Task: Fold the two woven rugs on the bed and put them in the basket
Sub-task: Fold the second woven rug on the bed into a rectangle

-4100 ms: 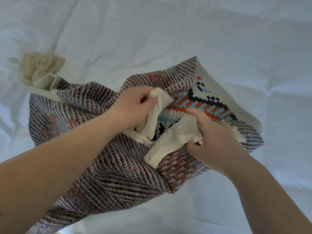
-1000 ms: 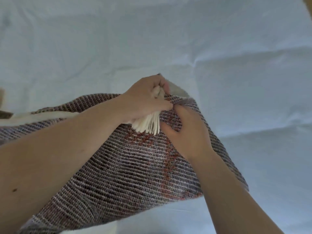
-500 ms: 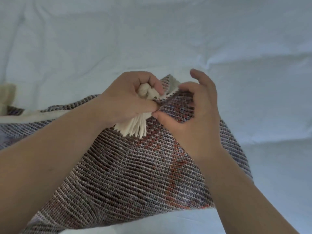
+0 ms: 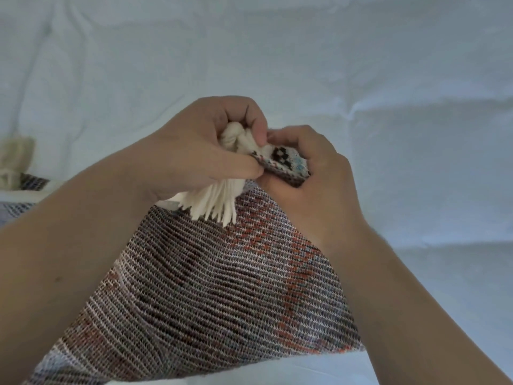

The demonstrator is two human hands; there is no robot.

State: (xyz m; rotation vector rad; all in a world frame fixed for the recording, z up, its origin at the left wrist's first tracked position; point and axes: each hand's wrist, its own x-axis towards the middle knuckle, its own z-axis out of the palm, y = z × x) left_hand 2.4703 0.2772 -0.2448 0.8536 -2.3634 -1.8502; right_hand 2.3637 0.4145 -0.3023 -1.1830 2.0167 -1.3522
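A woven rug (image 4: 211, 287) with brown, grey and orange ribbing hangs from both hands over the white bed. My left hand (image 4: 200, 151) is closed around a cream tassel (image 4: 219, 204) at the rug's corner. My right hand (image 4: 313, 173) pinches the same corner right beside it, where the patterned black, white and blue face (image 4: 286, 159) is turned out. The two hands touch. A second cream tassel (image 4: 14, 159) lies at the far left on the bed. Only one rug can be told apart, and no basket is in view.
The white bedsheet (image 4: 388, 79), wrinkled, fills the whole background. My forearms cover the lower left and lower right of the view.
My right hand's fingers have closed onto the rug corner and turned its patterned face outward. Four seconds ago the rug lay bunched on the bed; now it is lifted by the corner.
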